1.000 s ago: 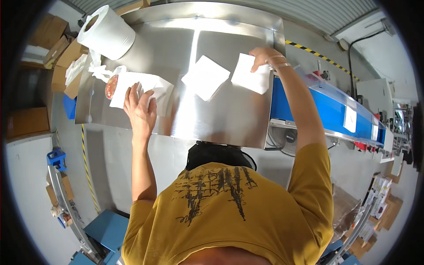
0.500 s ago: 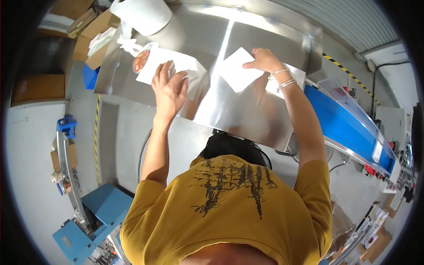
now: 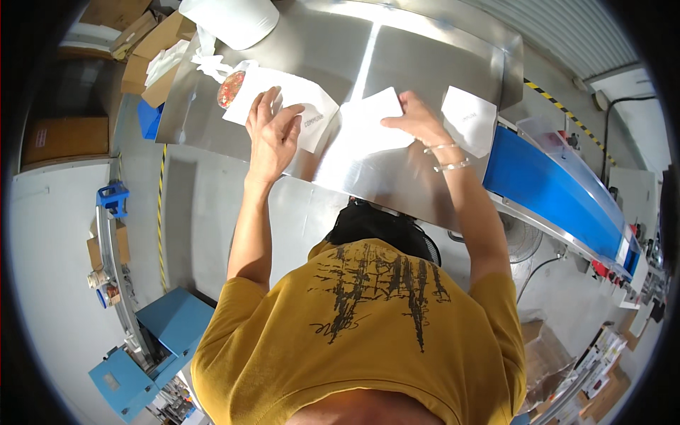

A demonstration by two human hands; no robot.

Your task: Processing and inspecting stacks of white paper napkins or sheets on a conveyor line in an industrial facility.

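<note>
Fingers (image 3: 278, 113) of the left hand (image 3: 271, 138) lie spread flat on a white packet (image 3: 308, 106) on the steel table (image 3: 425, 64); the right hand (image 3: 418, 120) presses open-palmed on a second white packet (image 3: 365, 127). A third packet (image 3: 469, 120) lies just beside, near the blue conveyor (image 3: 552, 198). A paper roll (image 3: 230, 20) stands at the far edge; cardboard boxes (image 3: 152, 42) sit left.

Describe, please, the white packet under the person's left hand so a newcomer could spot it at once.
On the steel table, find the left hand. It rests on a flat white packet below the paper roll. Unlike the other white packets, a round reddish piece sits at its end.
</note>
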